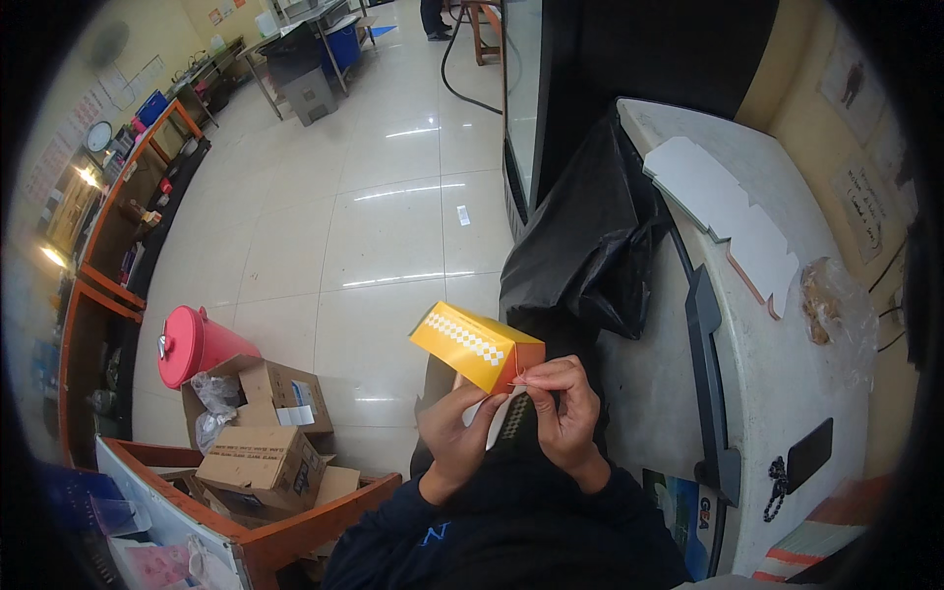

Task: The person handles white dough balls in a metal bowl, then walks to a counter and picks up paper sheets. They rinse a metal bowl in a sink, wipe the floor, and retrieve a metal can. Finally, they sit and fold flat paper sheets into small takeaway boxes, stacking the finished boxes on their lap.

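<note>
A yellow paper box [460, 342] with a white checked band is held up in front of my body, its orange end [523, 360] turned toward me. My left hand [454, 433] is wrapped round the near lower part of the box. At the orange end, my right hand [562, 408] pinches the edge of the box between thumb and fingertips. A pale flap [498, 418] hangs down between the two hands. The far side of the box is hidden, along with some left fingertips.
On the white counter [777, 393] at right lie flat white cardboard pieces [723, 202], a clear plastic bag [831, 305] and a black phone [810, 457]. A black plastic sheet [590, 241] drapes beside it. Cardboard boxes [261, 462] and a pink bucket [202, 346] stand at left.
</note>
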`<action>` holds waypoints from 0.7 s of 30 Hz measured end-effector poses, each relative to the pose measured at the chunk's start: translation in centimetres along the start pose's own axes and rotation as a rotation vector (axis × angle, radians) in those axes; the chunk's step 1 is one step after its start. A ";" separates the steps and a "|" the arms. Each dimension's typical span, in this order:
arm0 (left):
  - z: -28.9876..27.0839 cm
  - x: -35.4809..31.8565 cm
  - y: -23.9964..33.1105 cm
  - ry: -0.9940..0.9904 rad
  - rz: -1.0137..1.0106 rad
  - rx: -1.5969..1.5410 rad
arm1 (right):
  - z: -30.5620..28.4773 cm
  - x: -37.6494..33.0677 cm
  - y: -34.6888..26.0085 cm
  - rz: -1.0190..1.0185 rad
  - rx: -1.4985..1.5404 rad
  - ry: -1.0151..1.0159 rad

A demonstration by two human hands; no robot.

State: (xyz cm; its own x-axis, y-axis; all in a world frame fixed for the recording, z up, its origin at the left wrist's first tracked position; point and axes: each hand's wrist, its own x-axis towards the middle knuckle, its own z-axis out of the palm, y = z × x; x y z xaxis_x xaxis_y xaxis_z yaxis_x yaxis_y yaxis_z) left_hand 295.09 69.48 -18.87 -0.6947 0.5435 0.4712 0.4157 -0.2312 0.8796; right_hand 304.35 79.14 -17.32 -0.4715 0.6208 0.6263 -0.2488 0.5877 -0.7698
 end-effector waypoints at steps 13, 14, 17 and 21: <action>0.6 0.8 -0.8 0.014 -0.118 -0.046 | 2.4 -2.1 0.5 0.192 -0.189 0.089; 0.5 0.9 -0.7 -0.015 -0.090 0.033 | 2.7 -2.4 0.4 0.135 -0.238 0.042; 0.1 1.5 -0.2 -0.128 -0.130 0.039 | 2.2 -2.5 0.1 -0.070 -0.257 -0.085; 0.1 3.3 0.4 -0.531 0.202 0.310 | -2.7 -1.5 0.3 -0.024 -0.536 0.056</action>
State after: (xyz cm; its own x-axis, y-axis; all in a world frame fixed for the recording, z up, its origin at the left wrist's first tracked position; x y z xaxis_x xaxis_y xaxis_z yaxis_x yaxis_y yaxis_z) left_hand 292.98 71.29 -16.96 -0.2329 0.8572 0.4593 0.7134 -0.1703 0.6797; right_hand 307.26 79.83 -18.17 -0.4211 0.6225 0.6596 0.2146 0.7750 -0.5944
